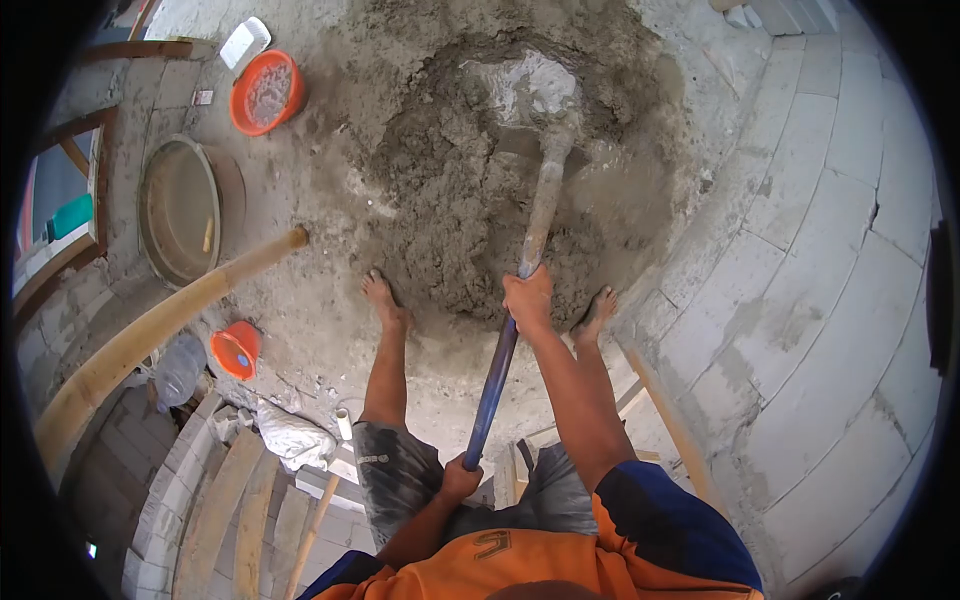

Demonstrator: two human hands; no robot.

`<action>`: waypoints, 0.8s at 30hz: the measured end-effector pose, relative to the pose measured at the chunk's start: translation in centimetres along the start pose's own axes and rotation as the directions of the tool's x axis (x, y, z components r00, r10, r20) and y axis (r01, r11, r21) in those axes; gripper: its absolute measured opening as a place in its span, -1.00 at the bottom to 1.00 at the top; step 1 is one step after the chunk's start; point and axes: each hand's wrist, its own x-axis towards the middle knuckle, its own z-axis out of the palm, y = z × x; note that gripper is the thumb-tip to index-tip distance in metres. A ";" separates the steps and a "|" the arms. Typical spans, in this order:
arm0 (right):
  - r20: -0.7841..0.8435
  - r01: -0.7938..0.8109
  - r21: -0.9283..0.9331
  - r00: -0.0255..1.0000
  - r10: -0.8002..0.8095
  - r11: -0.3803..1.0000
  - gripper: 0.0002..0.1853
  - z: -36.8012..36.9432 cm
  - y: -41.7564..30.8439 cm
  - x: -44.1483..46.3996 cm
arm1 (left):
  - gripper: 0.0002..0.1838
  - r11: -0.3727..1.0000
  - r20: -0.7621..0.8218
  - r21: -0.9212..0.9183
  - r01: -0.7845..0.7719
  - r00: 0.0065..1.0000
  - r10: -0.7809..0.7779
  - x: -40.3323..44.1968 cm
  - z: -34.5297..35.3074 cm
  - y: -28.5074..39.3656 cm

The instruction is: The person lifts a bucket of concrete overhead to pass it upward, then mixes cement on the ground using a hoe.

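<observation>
A long-handled tool (492, 390) slants up from my lap to a pile of wet grey mortar (440, 190). My left hand (461, 481) is closed round the lower, blue end of its handle, near my shorts. Farther up, my right hand (528, 298) wraps round the shaft where blue gives way to a pale, mortar-coated part. The tool's head meets the mortar beside a whitish wet patch (535, 85); mortar hides much of the head's shape. My bare feet stand apart at the near edge of the pile.
An orange basin (267, 93) of pale material and a large round tub (180, 212) stand left. A bamboo pole (170, 320) crosses the left side, near a small orange bucket (235, 350). A white sack (295, 435) lies lower left. A block wall (800, 290) rises right.
</observation>
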 end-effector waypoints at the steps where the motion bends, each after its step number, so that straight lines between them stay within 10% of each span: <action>1: -0.014 0.044 0.024 0.999 -0.044 0.999 -0.64 0.1 -0.5 0.2 | -0.67 1.000 0.002 0.006 -0.001 1.000 0.001 0.0 0.0 0.4; 10: -0.067 0.318 -0.035 0.945 -0.320 0.947 -0.71 6.0 -18.1 10.9 | -0.69 0.949 -0.134 -0.075 -0.307 0.946 0.295 16.5 -5.8 15.6; 24: 0.069 0.230 -0.450 0.972 -0.223 0.863 -0.65 11.7 -16.3 15.7 | -0.77 0.813 0.165 -0.578 0.072 0.986 0.030 7.4 -6.3 19.4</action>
